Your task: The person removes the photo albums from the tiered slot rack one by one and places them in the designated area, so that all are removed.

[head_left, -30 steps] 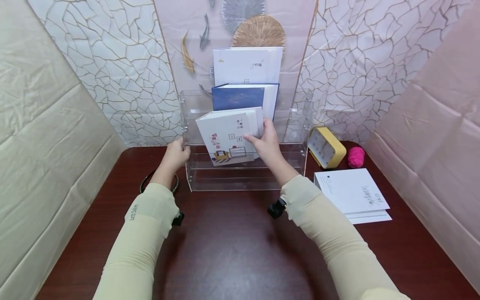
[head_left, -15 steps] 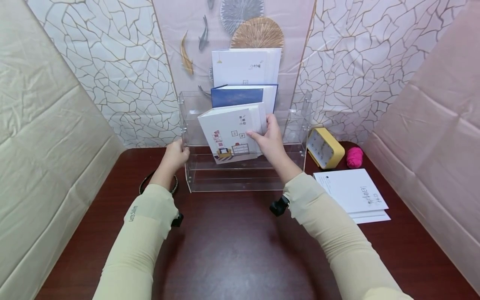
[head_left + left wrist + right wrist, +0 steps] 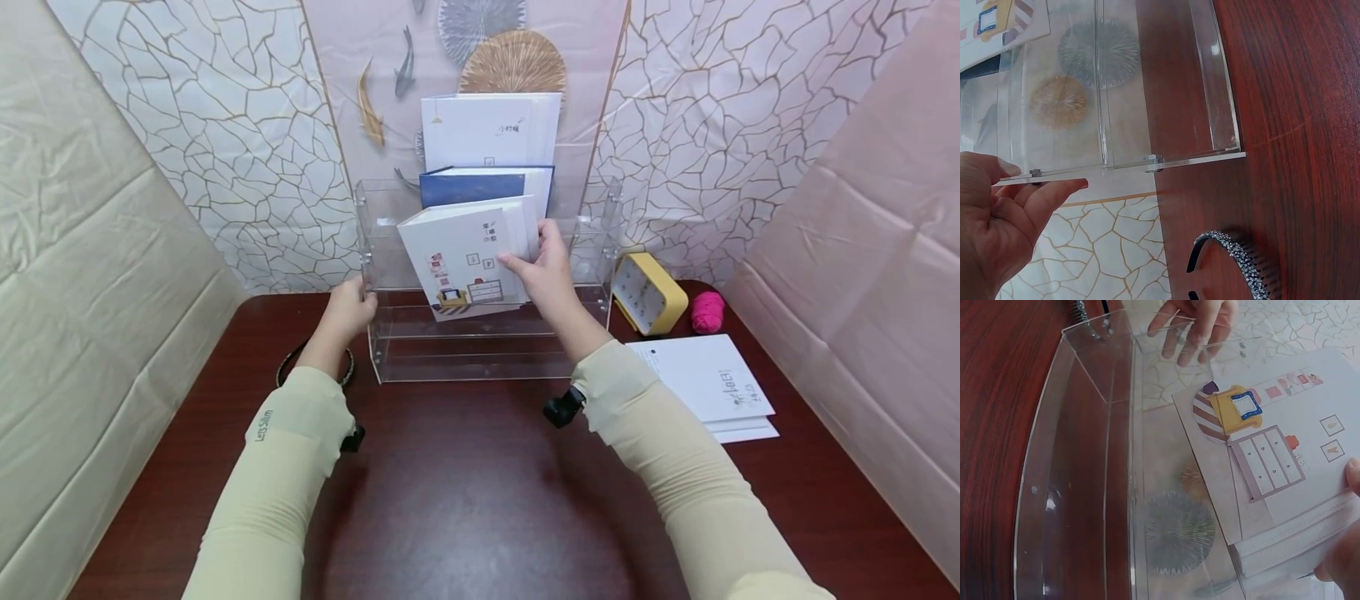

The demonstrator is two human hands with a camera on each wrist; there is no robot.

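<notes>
My right hand grips the right edge of a white book with a drawn yellow armchair and dresser on its cover, thumb on the front. The book leans left, its lower part at the middle level of a clear acrylic rack. In the right wrist view, the book's lower edge overlaps the clear panel. The left hand pinches the rack's left side panel between thumb and fingers. Behind the held book, a blue book and another white book stand upright in higher tiers.
A white book lies on the dark red table at the right. Beyond it are a yellow clock and a pink yarn ball. A glittery headband lies left of the rack, near the left forearm.
My right hand has raised the white book a little and shifted it slightly right, covering more of the blue book. The left hand keeps its place on the rack.
</notes>
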